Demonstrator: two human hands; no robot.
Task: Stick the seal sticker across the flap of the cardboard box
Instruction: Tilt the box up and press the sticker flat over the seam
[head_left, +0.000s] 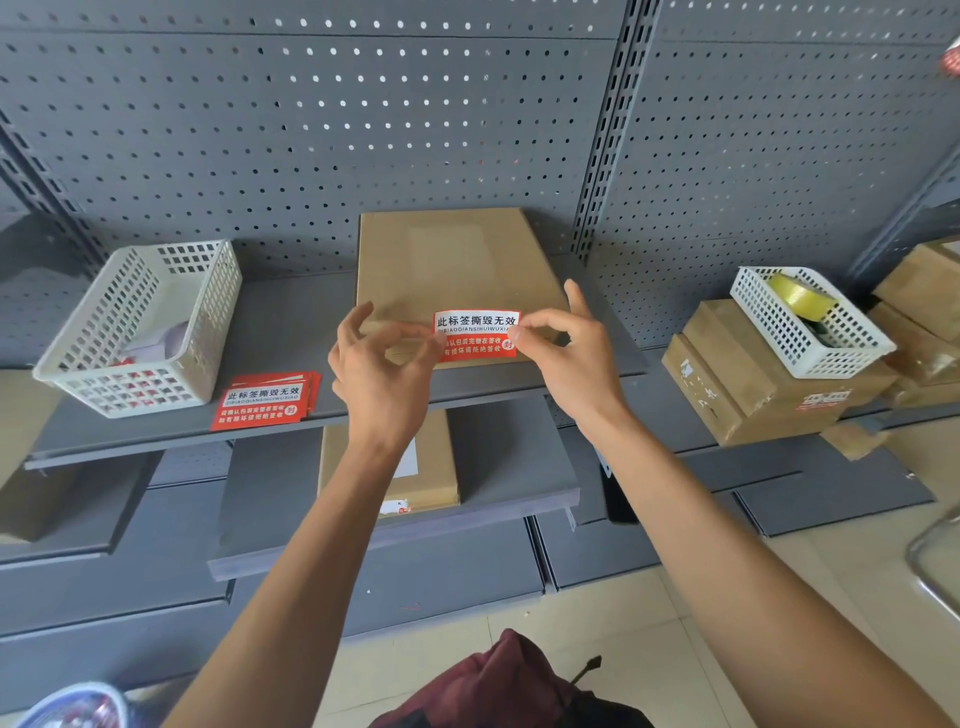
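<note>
A flat brown cardboard box (457, 270) lies on the grey shelf (291, 332), its near edge facing me. Just above that near edge I hold a red and white seal sticker (475, 335) with black characters. My right hand (566, 353) pinches the sticker's right end between thumb and forefinger. My left hand (382, 364) pinches something thin and pale at the sticker's left end, possibly its backing; the fingers hide the detail. Whether the sticker touches the box is unclear.
A stack of spare seal stickers (262, 400) lies left of my hands by a white basket (140, 327). Right, another white basket (810, 322) with a yellow tape roll (800, 299) sits on stacked boxes (753, 379). A second box (436, 467) lies on the lower shelf.
</note>
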